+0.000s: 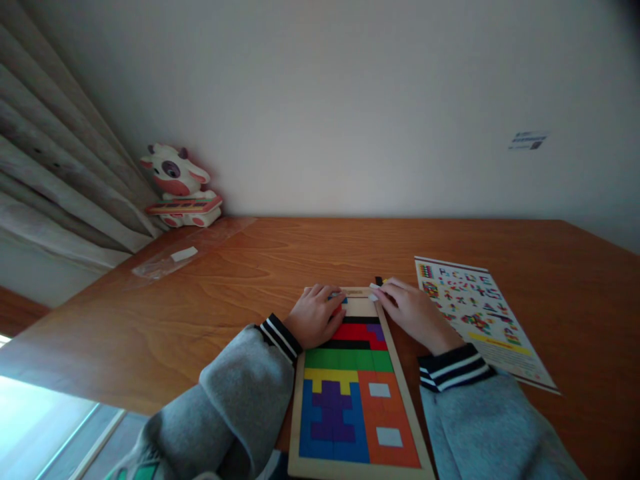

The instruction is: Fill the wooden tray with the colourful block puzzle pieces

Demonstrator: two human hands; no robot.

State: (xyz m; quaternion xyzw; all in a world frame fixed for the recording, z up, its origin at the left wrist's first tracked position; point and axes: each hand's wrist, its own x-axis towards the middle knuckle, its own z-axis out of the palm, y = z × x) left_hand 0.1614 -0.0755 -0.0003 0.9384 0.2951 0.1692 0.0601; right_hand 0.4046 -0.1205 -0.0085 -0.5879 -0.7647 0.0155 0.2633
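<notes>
A wooden puzzle board (pixel 295 440) lies on the table in front of me, filled with coloured blocks in blue, purple, yellow, orange, green, black and red. Near its far end a strip of bare wood (pixel 361 307) shows. My left hand (pixel 316 315) rests on the upper left of the board, fingers spread and partly covering red and blue pieces there. At the far right corner, my right hand (pixel 410 312) pinches a small white block (pixel 374 287) between thumb and fingers. Just behind those fingers a small black piece (pixel 379 281) peeks out, mostly hidden.
A printed pattern sheet (pixel 480 313) lies to the right, partly under my right sleeve. Clear plastic wrapping (pixel 160 265) is on the left of the table (pixel 240 287). A cow toy with a keyboard (pixel 185 187) sits at the back left, beside the curtain (pixel 60 153).
</notes>
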